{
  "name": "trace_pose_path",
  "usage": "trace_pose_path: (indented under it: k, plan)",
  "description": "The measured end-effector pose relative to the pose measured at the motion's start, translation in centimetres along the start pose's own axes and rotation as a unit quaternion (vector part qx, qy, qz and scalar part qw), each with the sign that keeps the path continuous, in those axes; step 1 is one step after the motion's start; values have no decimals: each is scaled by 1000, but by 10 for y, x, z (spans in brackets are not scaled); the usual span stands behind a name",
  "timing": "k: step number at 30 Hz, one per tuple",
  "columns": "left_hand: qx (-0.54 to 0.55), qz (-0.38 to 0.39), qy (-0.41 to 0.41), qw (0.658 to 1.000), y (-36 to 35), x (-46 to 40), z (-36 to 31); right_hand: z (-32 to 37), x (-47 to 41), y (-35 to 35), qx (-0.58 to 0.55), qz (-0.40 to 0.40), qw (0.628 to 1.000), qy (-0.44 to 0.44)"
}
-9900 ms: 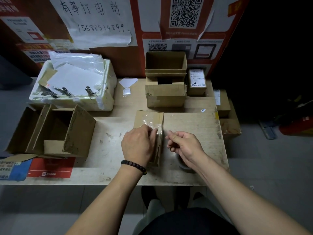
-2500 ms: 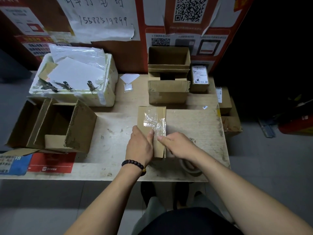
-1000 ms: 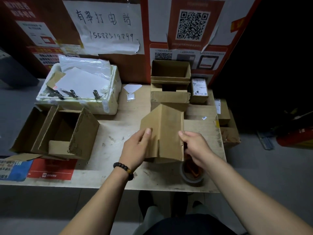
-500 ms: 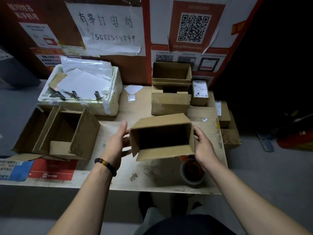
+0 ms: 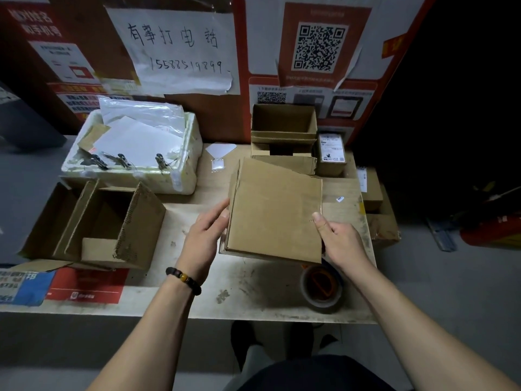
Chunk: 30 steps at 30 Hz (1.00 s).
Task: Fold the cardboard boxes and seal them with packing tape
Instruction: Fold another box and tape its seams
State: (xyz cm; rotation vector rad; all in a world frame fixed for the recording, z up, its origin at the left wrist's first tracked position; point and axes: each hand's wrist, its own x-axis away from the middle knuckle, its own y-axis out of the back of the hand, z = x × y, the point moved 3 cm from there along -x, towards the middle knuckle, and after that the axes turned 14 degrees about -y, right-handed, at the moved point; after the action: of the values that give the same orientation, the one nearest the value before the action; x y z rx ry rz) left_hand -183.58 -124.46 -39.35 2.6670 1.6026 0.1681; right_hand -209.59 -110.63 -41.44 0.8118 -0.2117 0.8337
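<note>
1. Head view: now a cardboard box [image 5: 275, 213], plain broad face up, is held just above the bench [image 5: 248, 294] between both hands.
2. Left hand [image 5: 205, 235] presses straight fingers [image 5: 218, 211] against its left edge.
3. Right hand [image 5: 342, 241] pinches its right edge, thumb on top.
4. Packing tape roll [image 5: 321, 287] sits near the box's near right corner.

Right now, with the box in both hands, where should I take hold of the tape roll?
Grip the tape roll across its rim, coming straight down from above. It lies flat near the table's front edge with its open core facing up. The right hand is nearest, but it and the left hand hold the cardboard box, whose corner overhangs the roll's far side.
</note>
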Motion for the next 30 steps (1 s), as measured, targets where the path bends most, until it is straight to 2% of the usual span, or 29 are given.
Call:
trace_pose_path:
  k: [2, 6, 13, 15, 17, 18, 19, 21, 23, 25, 27, 29, 30]
  plan:
    - [1, 10, -10, 1000, -3, 1, -1, -4, 1, -3, -25, 9, 999, -18]
    - [68, -5, 6, 998, -5, 6, -5, -11, 0, -16, -68, 67, 995, -34]
    - [-7, -28, -34, 999, -9, 14, -14, -10, 9, -39, -236, 182, 947, -117]
    - [-86, -42, -53, 994, -11, 16, -12, -7, 11, -46, -191, 142, 964, -122]
    - [-191, -59, -76, 977, -16, 20, -13, 3, 15, -45, -52, 35, 995, -83]
    - [-238, -66, -83, 965, -20, 22, -14, 10, 18, -45, -33, 7, 998, -48]
    - [-275, -67, -86, 955, -23, 24, -13, 17, 22, -47, -52, 25, 998, -18]
    - [-322, -56, -63, 943, -30, 29, -5, 30, 30, -58, -150, 154, 977, -11]
    - [-364, -29, -23, 931, -39, 34, 5, 34, 35, -72, -149, 244, 958, -30]
    - [-397, 2, 7, 918, -50, 43, 11, 29, 30, -83, -63, 224, 972, -29]
    - [-403, 17, 1, 915, -58, 48, 14, 21, 22, -86, -29, 183, 982, -40]
    - [-359, 2, -7, 933, -56, 45, 19, 16, 14, -82, -87, 204, 971, -87]
    - [-334, -7, -3, 942, -53, 42, 22, 15, 13, -80, -128, 245, 953, -122]
